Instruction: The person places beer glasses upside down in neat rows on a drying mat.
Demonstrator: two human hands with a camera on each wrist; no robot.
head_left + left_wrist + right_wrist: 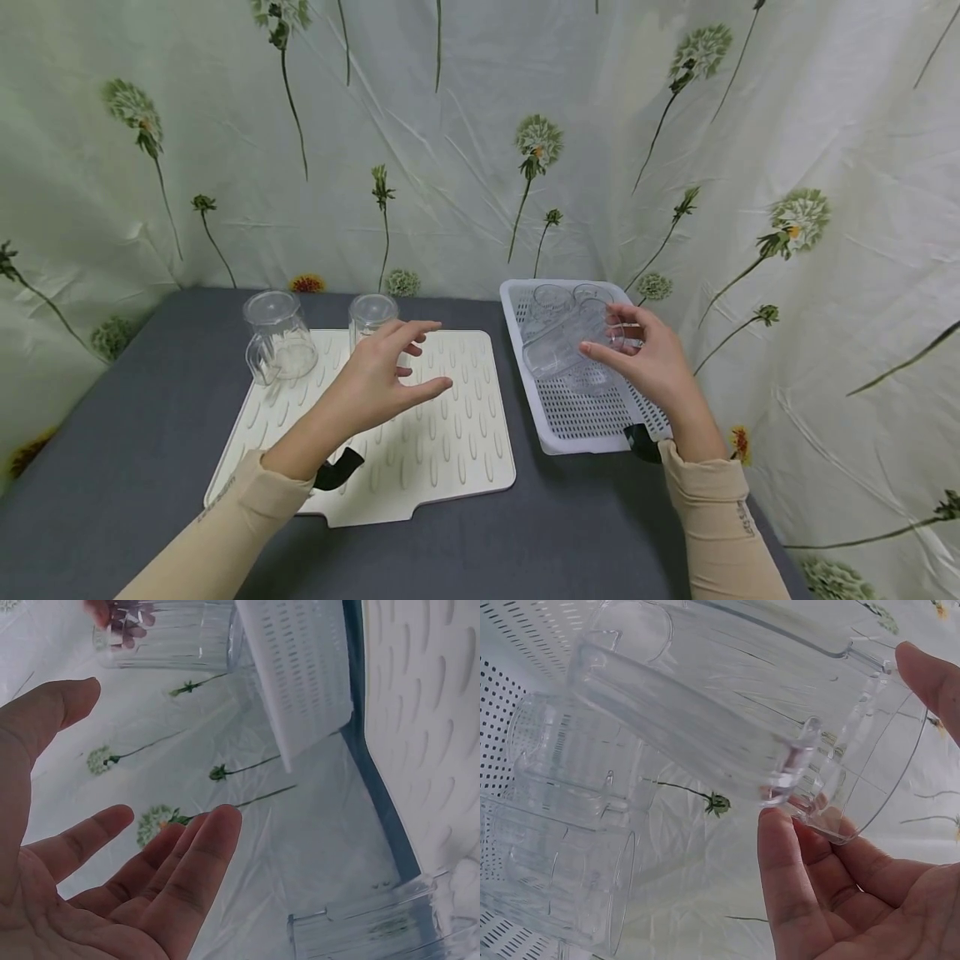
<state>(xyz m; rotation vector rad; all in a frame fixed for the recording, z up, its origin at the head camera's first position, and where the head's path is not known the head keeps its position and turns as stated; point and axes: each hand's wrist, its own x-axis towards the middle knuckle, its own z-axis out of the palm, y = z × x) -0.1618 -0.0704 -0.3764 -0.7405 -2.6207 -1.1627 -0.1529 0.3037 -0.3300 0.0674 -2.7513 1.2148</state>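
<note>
Transparent mug (558, 343) gripped by right fingers (784, 870), left fingers (199, 877) parted, glassware (550, 300) behind partly hidden

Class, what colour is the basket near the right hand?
The basket is white, clearest in the head view.

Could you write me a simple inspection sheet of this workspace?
Surface: dark table with a white ridged mat.
Job's things: a handled mug and another clear vessel on the mat; more clear glassware in a white basket.
Clutter: nothing seen.
Hands: right hand grips a tilted clear mug near its rim; left hand open, holding nothing.
Cables: nothing seen.
Surroundings: dandelion-print curtain behind.
</note>
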